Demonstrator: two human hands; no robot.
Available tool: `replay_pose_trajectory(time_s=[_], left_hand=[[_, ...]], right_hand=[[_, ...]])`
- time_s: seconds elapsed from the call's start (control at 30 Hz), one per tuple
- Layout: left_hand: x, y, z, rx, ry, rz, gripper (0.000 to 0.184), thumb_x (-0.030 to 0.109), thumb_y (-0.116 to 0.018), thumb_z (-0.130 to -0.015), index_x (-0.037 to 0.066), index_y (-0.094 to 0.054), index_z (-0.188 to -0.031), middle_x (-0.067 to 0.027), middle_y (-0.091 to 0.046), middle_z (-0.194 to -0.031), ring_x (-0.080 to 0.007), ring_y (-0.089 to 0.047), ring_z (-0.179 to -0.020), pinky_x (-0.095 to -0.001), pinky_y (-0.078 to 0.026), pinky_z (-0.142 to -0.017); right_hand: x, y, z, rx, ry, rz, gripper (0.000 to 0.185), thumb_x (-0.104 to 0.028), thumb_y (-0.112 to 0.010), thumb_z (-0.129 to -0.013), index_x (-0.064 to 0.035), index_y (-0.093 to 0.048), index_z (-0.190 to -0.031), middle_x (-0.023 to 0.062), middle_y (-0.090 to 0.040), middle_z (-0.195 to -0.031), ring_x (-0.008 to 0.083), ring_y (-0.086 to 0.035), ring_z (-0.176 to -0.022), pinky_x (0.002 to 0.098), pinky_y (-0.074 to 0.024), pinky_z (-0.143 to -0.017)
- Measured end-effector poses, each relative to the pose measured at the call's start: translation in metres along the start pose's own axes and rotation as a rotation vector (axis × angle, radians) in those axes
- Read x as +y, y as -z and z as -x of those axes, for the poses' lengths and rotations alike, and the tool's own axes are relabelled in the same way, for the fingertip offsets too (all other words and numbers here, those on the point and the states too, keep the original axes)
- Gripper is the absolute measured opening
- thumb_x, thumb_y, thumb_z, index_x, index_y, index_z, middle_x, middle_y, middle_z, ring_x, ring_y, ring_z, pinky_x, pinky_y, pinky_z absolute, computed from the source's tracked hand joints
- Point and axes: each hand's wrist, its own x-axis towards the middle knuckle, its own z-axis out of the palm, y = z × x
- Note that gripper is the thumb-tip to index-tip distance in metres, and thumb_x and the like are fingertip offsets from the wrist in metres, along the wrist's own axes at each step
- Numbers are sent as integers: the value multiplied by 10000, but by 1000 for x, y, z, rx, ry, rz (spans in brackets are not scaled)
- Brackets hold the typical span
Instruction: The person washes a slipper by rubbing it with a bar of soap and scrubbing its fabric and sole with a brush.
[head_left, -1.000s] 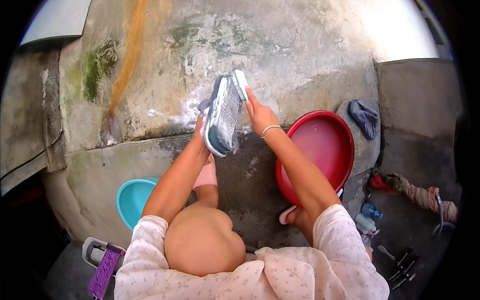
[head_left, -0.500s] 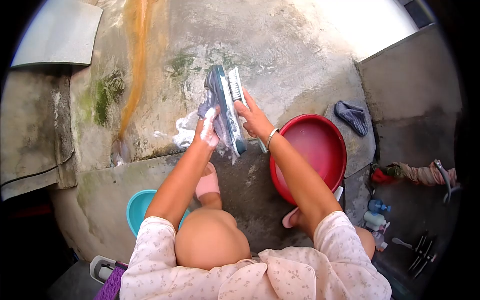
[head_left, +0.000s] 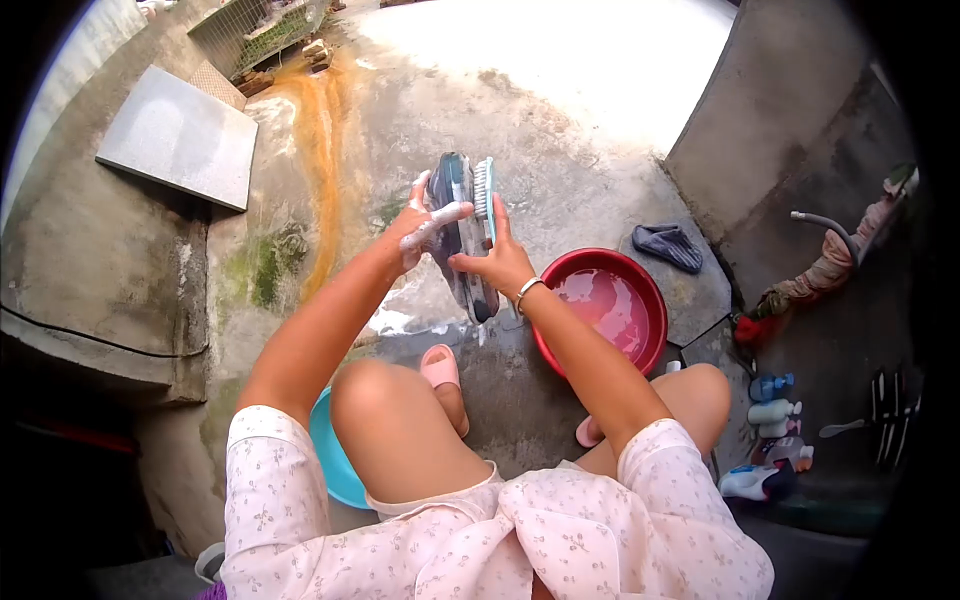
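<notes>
A dark grey-blue shoe point(head_left: 466, 262), wet with suds, is held up in front of me, its length pointing away. My left hand point(head_left: 428, 228), covered in foam, grips its left side, with fingers reaching across it. My right hand point(head_left: 503, 262) holds a scrub brush point(head_left: 485, 195) with white bristles and a pale blue-green back, close along the shoe's right side. The right thumb reaches over to the shoe. A second dark shoe point(head_left: 667, 247) lies on the concrete to the right.
A red basin point(head_left: 658, 338) with soapy water stands by my right forearm. Under my left leg is a turquoise basin point(head_left: 333, 455). Several bottles point(head_left: 773, 412) stand at the right. A pale board point(head_left: 185, 135) leans at the upper left, and foam lies on the concrete floor point(head_left: 560, 165).
My left hand has shifted its hold, its fingers now lying across the shoe. The shoe has turned somewhat, and the brush stays beside it. The whole view has tilted, showing more ground ahead.
</notes>
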Motion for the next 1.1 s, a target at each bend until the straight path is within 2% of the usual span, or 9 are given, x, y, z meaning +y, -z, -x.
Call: replay_pose_trajectory(time_s=[0.2, 0.47, 0.5, 0.6, 0.63, 0.77, 0.87, 1.0, 1.1], left_hand=[[19, -22, 55, 15, -23, 60, 991, 359, -825, -722, 177, -174, -1446, -198, -477, -1304, -359, -569, -1127, -602, -504, -839], [-80, -26, 26, 490, -236, 333, 401, 427, -634, -913, 167, -409, -1118, -60, -550, -1021, -190, -580, -943, -398, -516, -803], [-90, -29, 27, 517, -266, 399, 367, 417, -644, -913, 123, -458, -1030, 0, -515, -920, -117, -479, -877, -287, -406, -819], [-146, -11, 12, 542, -262, 335, 285, 365, -635, -927, 129, -479, -958, 26, -501, -872, -104, -464, -851, -268, -397, -804], [-164, -9, 9, 576, -213, 395, 238, 331, -631, -929, 111, -545, -961, 27, -538, -897, -101, -483, -872, -262, -396, -810], [-227, -10, -4, 623, -45, 602, 235, 303, -626, -927, 84, -612, -1012, 15, -583, -928, -106, -510, -872, -270, -409, -796], [-257, -15, 2, 560, 151, 681, 251, 287, -615, -928, 55, -658, -1014, 6, -617, -934, -113, -541, -844, -282, -433, -765], [-268, -27, -4, 627, 82, 492, 203, 237, -619, -923, 42, -666, -955, 15, -613, -877, -100, -548, -793, -261, -438, -713], [-264, -22, -12, 750, -63, 358, 137, 156, -625, -915, 27, -669, -932, 13, -621, -866, -79, -536, -780, -241, -434, -700]], right_hand=[[-30, 12, 53, 45, 185, 99, 1311, -448, -844, -585, -205, 16, -1545, 316, -523, -1309, 468, -570, -1136, 413, -473, -949], [-9, -24, 94, -67, 0, 193, 1319, -401, -854, -604, -220, 55, -1543, 316, -549, -1264, 460, -585, -1106, 438, -480, -931], [-5, -26, 98, -102, -18, 209, 1251, -464, -820, -663, -221, 33, -1545, 319, -556, -1249, 469, -583, -1098, 448, -479, -924], [32, -39, 99, -136, -19, 127, 1088, -526, -730, -768, -216, -38, -1549, 315, -572, -1227, 478, -576, -1096, 454, -474, -919], [50, -47, 98, -20, 118, 119, 816, -502, -584, -899, -206, -164, -1533, 300, -645, -914, 471, -629, -843, 506, -486, -787], [61, -31, 106, -306, -85, 380, 530, -324, -406, -1012, -288, -233, -1511, 271, -645, -990, 474, -620, -818, 530, -476, -762], [63, -28, 107, -382, -81, 573, 544, -328, -425, -1004, -269, -234, -1510, 282, -646, -925, 459, -628, -801, 533, -479, -745], [145, -54, 62, -291, -260, 284, 491, -315, -423, -1013, -267, -306, -1488, 315, -637, -932, 469, -630, -849, 519, -483, -767], [132, -66, 70, -298, -235, 139, 509, -318, -422, -999, -260, -299, -1490, 321, -633, -955, 498, -603, -894, 544, -461, -813]])
